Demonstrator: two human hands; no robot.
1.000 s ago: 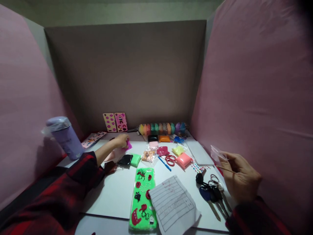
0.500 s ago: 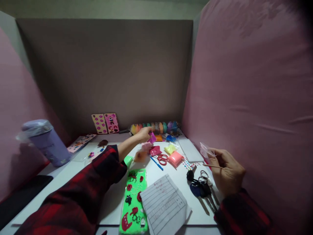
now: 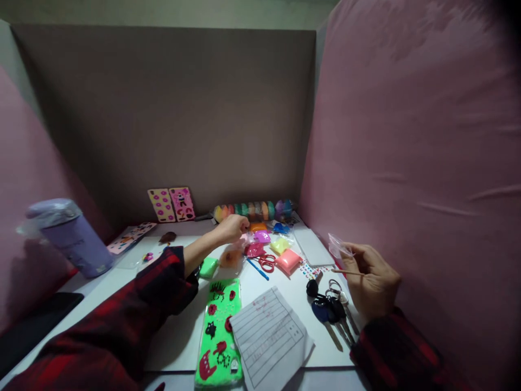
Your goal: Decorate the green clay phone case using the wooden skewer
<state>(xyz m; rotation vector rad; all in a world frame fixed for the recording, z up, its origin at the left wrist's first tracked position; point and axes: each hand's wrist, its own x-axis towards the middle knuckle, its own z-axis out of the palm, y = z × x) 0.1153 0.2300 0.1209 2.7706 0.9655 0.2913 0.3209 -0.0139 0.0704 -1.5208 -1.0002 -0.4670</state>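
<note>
pink walls (image 3: 407,136) flank a white surface (image 3: 175,350), its near edge crossed by the green case (image 3: 217,334). a ruled sheet (image 3: 268,342) overlaps the case, its lower corner cut off, its handwriting illegible. near the keys (image 3: 331,310), the right hand (image 3: 372,279) has its fingers clamped on a thin stick (image 3: 345,271) and clear bag (image 3: 337,246). the purple tumbler (image 3: 77,244) bears unreadable lettering. farther, well apart, the left hand (image 3: 233,228) curls, fingertips hidden; i cannot tell whether they are together. the purple packet (image 3: 261,237) lies just beside it, before the multicoloured tube (image 3: 252,209)
</note>
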